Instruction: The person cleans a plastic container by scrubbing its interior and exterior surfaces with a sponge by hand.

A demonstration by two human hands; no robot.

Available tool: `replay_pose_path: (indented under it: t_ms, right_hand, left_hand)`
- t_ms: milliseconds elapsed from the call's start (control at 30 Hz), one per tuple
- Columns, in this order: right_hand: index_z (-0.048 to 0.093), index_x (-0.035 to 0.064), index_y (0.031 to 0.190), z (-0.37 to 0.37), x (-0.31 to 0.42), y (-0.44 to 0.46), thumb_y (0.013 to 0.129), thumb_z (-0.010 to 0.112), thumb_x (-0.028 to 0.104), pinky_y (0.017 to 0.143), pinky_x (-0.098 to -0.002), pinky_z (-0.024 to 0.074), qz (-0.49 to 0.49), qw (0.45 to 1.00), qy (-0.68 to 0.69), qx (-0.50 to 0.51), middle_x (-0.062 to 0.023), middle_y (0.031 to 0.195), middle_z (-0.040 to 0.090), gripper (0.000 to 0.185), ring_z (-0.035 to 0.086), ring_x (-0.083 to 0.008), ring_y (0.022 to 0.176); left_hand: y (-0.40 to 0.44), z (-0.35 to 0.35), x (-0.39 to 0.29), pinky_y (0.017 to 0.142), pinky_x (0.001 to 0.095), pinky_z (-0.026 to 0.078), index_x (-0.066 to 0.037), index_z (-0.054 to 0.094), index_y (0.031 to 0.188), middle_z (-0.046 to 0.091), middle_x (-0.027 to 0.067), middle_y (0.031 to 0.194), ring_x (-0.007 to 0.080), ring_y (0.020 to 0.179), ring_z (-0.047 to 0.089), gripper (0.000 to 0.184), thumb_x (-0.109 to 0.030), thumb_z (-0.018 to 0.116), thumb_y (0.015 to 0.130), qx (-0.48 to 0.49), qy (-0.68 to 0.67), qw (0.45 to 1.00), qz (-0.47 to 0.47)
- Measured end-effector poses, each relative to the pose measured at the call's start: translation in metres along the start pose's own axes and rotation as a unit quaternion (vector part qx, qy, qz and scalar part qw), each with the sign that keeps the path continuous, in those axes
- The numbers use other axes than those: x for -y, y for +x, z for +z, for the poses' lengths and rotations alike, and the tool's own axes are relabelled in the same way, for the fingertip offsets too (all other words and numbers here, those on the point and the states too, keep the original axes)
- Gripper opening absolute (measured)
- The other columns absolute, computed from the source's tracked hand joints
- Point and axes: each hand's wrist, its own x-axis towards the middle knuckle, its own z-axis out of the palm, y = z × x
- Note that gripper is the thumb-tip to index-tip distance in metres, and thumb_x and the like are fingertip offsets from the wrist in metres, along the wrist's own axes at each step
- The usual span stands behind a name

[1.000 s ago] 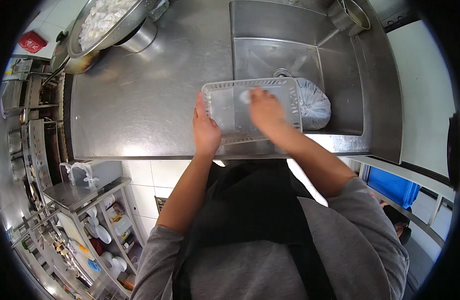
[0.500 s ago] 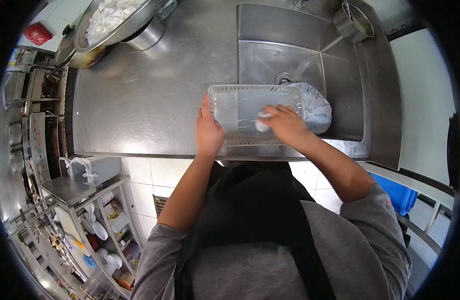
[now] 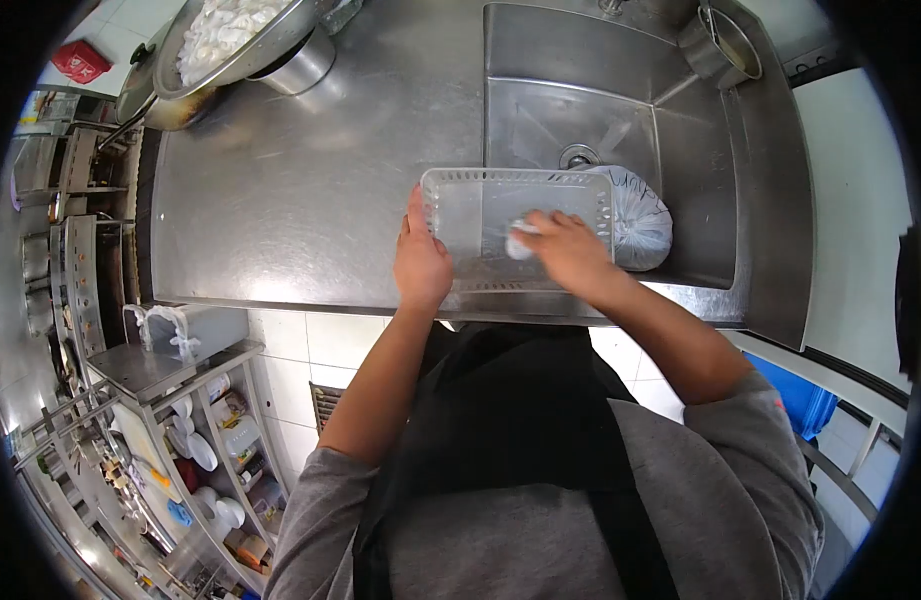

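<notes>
A clear rectangular plastic basket [image 3: 460, 215] with slotted walls is held over the counter's front edge and the near part of the sink. My left hand [image 3: 422, 262] grips its left end, fingers on the outer wall. Inside the basket, my right hand [image 3: 570, 250] is closed on a white wad [image 3: 521, 240], which looks like a cloth or paper and is slightly blurred. Just right of the basket, in the sink, lies a tied whitish plastic bag [image 3: 642, 222] with dark writing.
The steel sink [image 3: 695, 200] has a drain behind the basket and a metal pot [image 3: 720, 52] at its back right corner. At the back left of the counter [image 3: 290, 200] a large bowl [image 3: 220, 45] holds white pieces. Shelves with dishes [image 3: 195, 450] stand lower left.
My right hand with the white wad has moved about inside the basket, nearer to me than a second ago. My left hand keeps its grip on the basket's left end.
</notes>
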Motion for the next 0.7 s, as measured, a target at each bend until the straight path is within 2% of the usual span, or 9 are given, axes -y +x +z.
replay_pose_path:
  t_ms: [133,267,333,367,400,467,567,633,700]
  right_hand:
    - [0.061,0.0160,0.123,0.003,-0.002,-0.001,0.082,0.051,0.004,0.097,-0.0412,0.0435,0.009,1.000,-0.003,-0.016,-0.0079,0.120,0.053,0.044,0.054,-0.0291,0.111]
    - [0.062,0.0154,0.122,0.009,0.028,0.064,0.083,0.051,0.005,0.097,-0.0411,0.0433,-0.030,0.998,0.024,-0.044,-0.0075,0.120,0.053,0.042,0.054,-0.0292,0.112]
    - [0.062,0.0155,0.123,0.008,0.042,0.083,0.083,0.051,0.005,0.097,-0.0404,0.0433,-0.021,0.999,-0.018,-0.029,-0.0066,0.120,0.053,0.042,0.054,-0.0284,0.111]
    - [0.065,0.0119,0.116,0.005,0.038,0.078,0.085,0.051,0.009,0.097,-0.0408,0.0431,-0.022,0.999,0.019,-0.023,-0.0066,0.124,0.053,0.034,0.053,-0.0275,0.112]
    - [0.065,0.0119,0.116,0.003,0.030,0.066,0.085,0.051,0.009,0.097,-0.0408,0.0431,-0.021,0.999,0.018,-0.022,-0.0066,0.124,0.053,0.034,0.053,-0.0275,0.112]
    - [0.060,0.0156,0.125,0.001,0.005,0.035,0.082,0.050,0.005,0.097,-0.0410,0.0428,-0.023,0.999,0.024,-0.009,-0.0067,0.124,0.051,0.046,0.052,-0.0286,0.113]
    - [0.059,0.0157,0.127,-0.004,-0.021,-0.003,0.081,0.050,0.004,0.097,-0.0404,0.0431,-0.001,1.000,-0.027,0.001,-0.0069,0.125,0.051,0.048,0.053,-0.0287,0.111]
    - [0.059,0.0156,0.127,0.003,-0.015,0.006,0.081,0.050,0.004,0.096,-0.0401,0.0434,-0.007,0.999,-0.026,-0.022,-0.0070,0.126,0.051,0.048,0.053,-0.0288,0.111]
    - [0.059,0.0156,0.127,0.006,0.000,0.029,0.081,0.050,0.003,0.096,-0.0397,0.0437,-0.012,0.998,-0.025,-0.049,-0.0070,0.126,0.052,0.049,0.054,-0.0288,0.110]
  left_hand:
    - [-0.001,0.002,0.004,0.095,0.0467,0.045,-0.017,0.023,0.149,0.049,0.0192,0.131,0.0394,0.117,0.051,0.078,0.006,0.049,0.080,0.002,-0.005,1.000,0.016]
    - [0.000,0.005,0.003,0.095,0.0458,0.045,-0.017,0.024,0.149,0.050,0.0191,0.130,0.0394,0.117,0.051,0.077,0.006,0.049,0.080,-0.014,0.028,0.999,0.013]
    - [0.000,0.002,0.001,0.095,0.0455,0.045,-0.016,0.024,0.149,0.050,0.0192,0.130,0.0393,0.117,0.051,0.076,0.007,0.049,0.080,-0.011,0.028,1.000,0.004]
    - [0.001,0.001,0.000,0.095,0.0453,0.045,-0.016,0.024,0.149,0.050,0.0193,0.131,0.0391,0.117,0.051,0.076,0.007,0.049,0.080,0.000,0.014,1.000,0.002]
    - [0.001,0.000,-0.001,0.095,0.0451,0.045,-0.015,0.024,0.149,0.050,0.0195,0.131,0.0389,0.117,0.051,0.076,0.007,0.050,0.080,0.011,-0.001,1.000,-0.001]
    - [0.002,0.000,0.001,0.095,0.0450,0.045,-0.015,0.024,0.149,0.050,0.0197,0.131,0.0387,0.117,0.052,0.077,0.007,0.049,0.080,0.009,-0.007,1.000,0.003]
    - [0.001,-0.001,-0.001,0.097,0.0434,0.044,-0.013,0.024,0.149,0.051,0.0209,0.131,0.0379,0.119,0.051,0.075,0.009,0.046,0.081,0.009,-0.009,1.000,0.002]
    - [0.000,0.000,0.001,0.099,0.0418,0.042,-0.010,0.023,0.150,0.051,0.0217,0.130,0.0372,0.120,0.051,0.073,0.010,0.043,0.082,0.015,-0.006,1.000,0.000]
    - [0.000,0.004,0.005,0.095,0.0455,0.046,-0.015,0.025,0.149,0.052,0.0211,0.127,0.0395,0.115,0.053,0.077,0.009,0.049,0.079,-0.010,0.009,1.000,0.016]
